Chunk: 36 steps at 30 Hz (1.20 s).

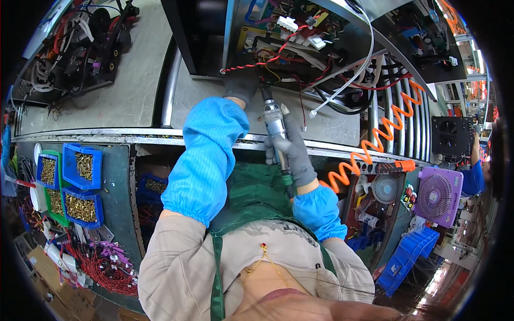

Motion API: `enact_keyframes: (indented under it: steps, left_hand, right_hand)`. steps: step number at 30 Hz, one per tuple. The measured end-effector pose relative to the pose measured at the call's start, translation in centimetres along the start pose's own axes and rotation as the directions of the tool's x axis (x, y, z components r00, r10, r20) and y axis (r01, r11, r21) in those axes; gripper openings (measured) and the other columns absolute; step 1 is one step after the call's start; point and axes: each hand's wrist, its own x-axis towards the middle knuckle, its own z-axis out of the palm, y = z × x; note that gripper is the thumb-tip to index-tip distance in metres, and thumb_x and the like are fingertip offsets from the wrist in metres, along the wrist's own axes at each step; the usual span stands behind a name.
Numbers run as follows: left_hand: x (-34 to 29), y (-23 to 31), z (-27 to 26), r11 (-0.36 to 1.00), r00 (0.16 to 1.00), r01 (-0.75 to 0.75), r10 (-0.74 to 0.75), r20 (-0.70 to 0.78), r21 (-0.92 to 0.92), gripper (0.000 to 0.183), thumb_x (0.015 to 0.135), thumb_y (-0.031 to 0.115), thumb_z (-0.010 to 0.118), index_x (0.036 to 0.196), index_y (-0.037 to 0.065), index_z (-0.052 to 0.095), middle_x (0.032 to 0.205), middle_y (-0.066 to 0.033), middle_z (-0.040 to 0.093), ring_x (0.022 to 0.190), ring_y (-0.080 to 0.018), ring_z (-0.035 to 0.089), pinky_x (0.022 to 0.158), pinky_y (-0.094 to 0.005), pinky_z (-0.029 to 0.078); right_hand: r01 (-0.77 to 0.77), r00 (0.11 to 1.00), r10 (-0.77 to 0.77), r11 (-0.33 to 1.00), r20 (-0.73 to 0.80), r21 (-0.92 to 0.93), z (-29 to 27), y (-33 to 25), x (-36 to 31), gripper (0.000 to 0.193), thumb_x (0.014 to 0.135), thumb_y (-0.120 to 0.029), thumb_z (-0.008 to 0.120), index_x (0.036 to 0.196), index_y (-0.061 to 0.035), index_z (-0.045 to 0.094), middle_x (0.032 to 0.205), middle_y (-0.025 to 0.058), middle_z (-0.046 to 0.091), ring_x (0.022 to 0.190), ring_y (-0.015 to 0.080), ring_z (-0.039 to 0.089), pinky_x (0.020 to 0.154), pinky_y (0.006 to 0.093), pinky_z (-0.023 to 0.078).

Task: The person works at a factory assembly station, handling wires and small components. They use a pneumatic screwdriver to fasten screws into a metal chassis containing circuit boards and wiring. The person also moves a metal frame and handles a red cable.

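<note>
In a grey glove, my right hand (300, 156) grips a silver air screwdriver (275, 127) whose dark tip points away from me at the near edge of an open metal chassis (228, 40). My left hand (240, 87), in a dark glove, is at the same edge, just left of the tip; its fingers are hidden in shadow. Inside the chassis sit circuit boards, white connectors (287, 23) and a twisted red wire (251, 67). A thin white cable (342, 88) hangs out over the bench, right of the screwdriver.
Blue bins (82, 166) of brass-coloured screws stand at left, above red wire bundles (101, 273). A coiled orange air hose (369, 147) crosses at right, near metal rollers (417, 128). Another wired chassis (80, 59) lies far left. A purple fan (438, 196) and blue crate (408, 260) are at right.
</note>
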Motion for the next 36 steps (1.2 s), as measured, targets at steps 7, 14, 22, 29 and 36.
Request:
enact_keyframes:
  steps: [7,14,22,29,36]
  left_hand:
    - [-0.1,0.1,-1.6,0.999,0.994,-0.047,0.046,0.095,0.018,0.014,0.076,0.019,0.060,0.082,0.007,0.062,0.083,-0.0146,0.064,0.076,-0.0313,0.064,0.061,-0.0407,0.051]
    - [-2.9,1.2,-4.6,0.963,0.944,-0.234,0.257,-0.206,0.131,0.014,0.079,0.017,0.056,0.080,0.005,0.063,0.075,-0.0147,0.063,0.071,-0.0312,0.062,0.063,-0.0410,0.049]
    - [-2.6,-0.5,-3.2,0.945,0.956,-0.263,0.227,-0.187,-0.196,0.017,0.079,0.013,0.052,0.088,0.004,0.064,0.086,-0.0158,0.062,0.080,-0.0321,0.059,0.071,-0.0421,0.047]
    - [-2.0,0.1,-4.5,0.966,0.986,-0.146,0.159,0.048,-0.212,0.021,0.079,0.011,0.050,0.095,0.002,0.061,0.088,-0.0188,0.061,0.080,-0.0378,0.057,0.071,-0.0454,0.047]
    - [-2.2,-1.0,-3.8,0.951,0.961,-0.274,0.276,-0.004,-0.144,0.020,0.080,0.015,0.052,0.091,0.001,0.061,0.081,-0.0176,0.060,0.074,-0.0360,0.058,0.064,-0.0447,0.046]
  right_hand:
    - [0.107,0.969,-0.198,0.878,0.150,0.467,2.2,3.4,1.5,0.091,0.076,-0.027,0.066,0.145,-0.0294,0.006,0.081,0.0155,0.058,0.057,0.0207,0.061,0.047,0.0342,0.057]
    - [0.069,0.972,-0.181,0.835,0.153,0.546,1.8,3.6,1.4,0.088,0.077,-0.024,0.063,0.145,-0.0295,0.008,0.080,0.0148,0.057,0.055,0.0206,0.061,0.047,0.0338,0.056]
    - [0.080,0.963,-0.204,0.841,0.177,0.535,1.8,3.7,1.6,0.086,0.077,-0.027,0.064,0.145,-0.0291,0.010,0.082,0.0150,0.058,0.058,0.0207,0.062,0.048,0.0340,0.056]
    - [0.063,0.962,-0.213,0.785,0.173,0.616,2.7,3.7,1.4,0.083,0.080,-0.027,0.062,0.144,-0.0294,0.009,0.082,0.0150,0.058,0.059,0.0204,0.062,0.047,0.0342,0.056]
    - [0.096,0.977,-0.175,0.867,0.118,0.489,4.1,2.3,1.4,0.087,0.078,-0.015,0.061,0.144,-0.0314,0.006,0.083,0.0151,0.056,0.051,0.0206,0.060,0.044,0.0357,0.056]
